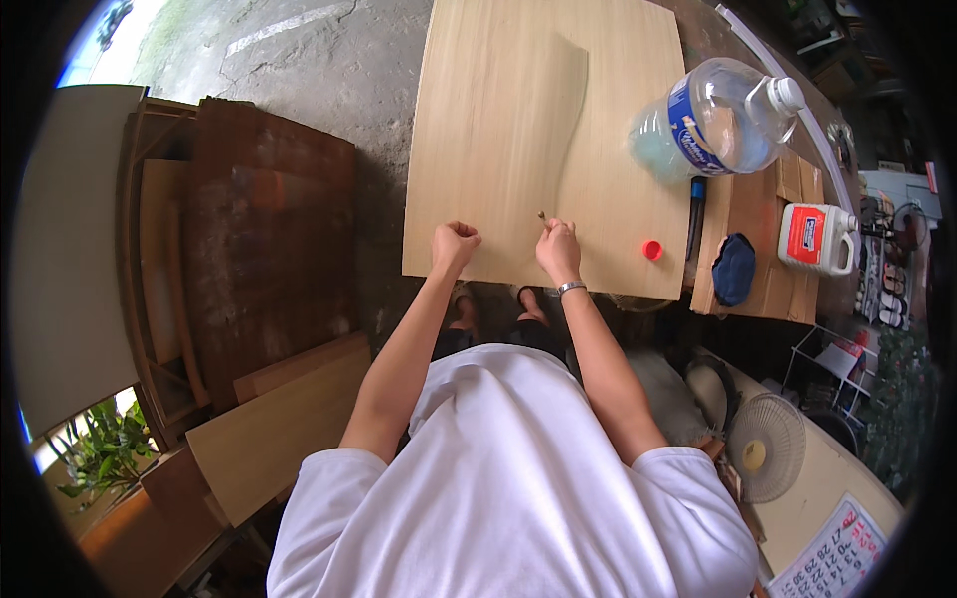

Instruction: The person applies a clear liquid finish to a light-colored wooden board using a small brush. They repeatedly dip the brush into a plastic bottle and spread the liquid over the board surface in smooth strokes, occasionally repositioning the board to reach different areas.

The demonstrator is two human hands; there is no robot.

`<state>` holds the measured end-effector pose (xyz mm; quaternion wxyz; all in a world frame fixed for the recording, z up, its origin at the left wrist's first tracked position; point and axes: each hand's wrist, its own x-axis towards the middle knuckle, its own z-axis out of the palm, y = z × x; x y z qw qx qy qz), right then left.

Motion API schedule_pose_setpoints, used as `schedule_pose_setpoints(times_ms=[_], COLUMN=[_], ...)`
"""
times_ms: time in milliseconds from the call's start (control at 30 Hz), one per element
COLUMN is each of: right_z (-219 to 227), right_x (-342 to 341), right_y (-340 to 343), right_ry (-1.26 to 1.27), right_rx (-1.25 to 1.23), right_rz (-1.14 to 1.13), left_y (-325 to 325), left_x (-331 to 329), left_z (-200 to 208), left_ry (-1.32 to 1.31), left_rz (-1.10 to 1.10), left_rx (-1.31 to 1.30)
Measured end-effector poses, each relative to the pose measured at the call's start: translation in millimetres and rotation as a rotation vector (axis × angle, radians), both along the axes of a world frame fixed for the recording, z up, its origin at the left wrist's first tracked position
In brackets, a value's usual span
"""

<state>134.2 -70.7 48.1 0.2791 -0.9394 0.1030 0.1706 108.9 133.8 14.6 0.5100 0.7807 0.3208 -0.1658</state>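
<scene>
A pale wood-grain board (pixel 638 209) lies before me, with a thin wood-veneer sheet (pixel 508 120) on its left part. The sheet's right edge curves and casts a narrow shadow. My left hand (pixel 456 246) is closed with the fingertips together over the near part of the sheet; whatever is in it is hidden. Closed too, my right hand (pixel 558 251) is near the sheet's right edge, and a small dark-tipped object (pixel 541 214) pokes out from its fingers, too small to name. A red cap (pixel 652 250) sits on the board to the right.
On the right are a large clear bottle (pixel 733 115), a blue-topped dark handle (pixel 696 214), a cardboard piece (pixel 733 214), a dark-blue bundle (pixel 734 269) and a white jug (pixel 817 239). Brown panels (pixel 274 229) stand left; a fan (pixel 766 448) is at lower right.
</scene>
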Motion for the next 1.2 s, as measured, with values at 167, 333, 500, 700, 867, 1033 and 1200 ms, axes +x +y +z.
schedule_pose_setpoints(times_ms=[167,333,500,700,867,1033,1200], right_z=[1.1,-0.1,2.2,19.5,43.3,53.6,22.1], right_x=[-12.8,-17.7,-15.3,-23.8,-60.4,-60.2,-38.6], right_y=[31.4,40.9,27.3,-22.7,-95.0,-161.0,-207.3], right_ry=[-0.009,-0.044,-0.110,-0.482,-0.539,-0.557,-0.445], right_rx=[-0.026,-0.061,-0.072,0.264,0.575,0.732,0.597], right_rz=[-0.054,-0.030,-0.021,-0.149,-0.584,-0.762,-0.623], left_y=[26.5,33.1,22.4,-0.3,-7.1,-10.6,-13.1], left_x=[-8.3,-20.2,-15.7,1.0,13.9,24.3,30.4], left_z=[3.1,2.9,6.6,11.8,8.0,5.7,8.8], left_ry=[0.032,0.010,0.048,0.112,0.094,0.052,0.017], left_rz=[-0.065,-0.097,-0.132,-0.159,-0.171,-0.137,-0.143], left_rx=[0.076,0.085,0.063,0.027,-0.029,-0.017,0.028])
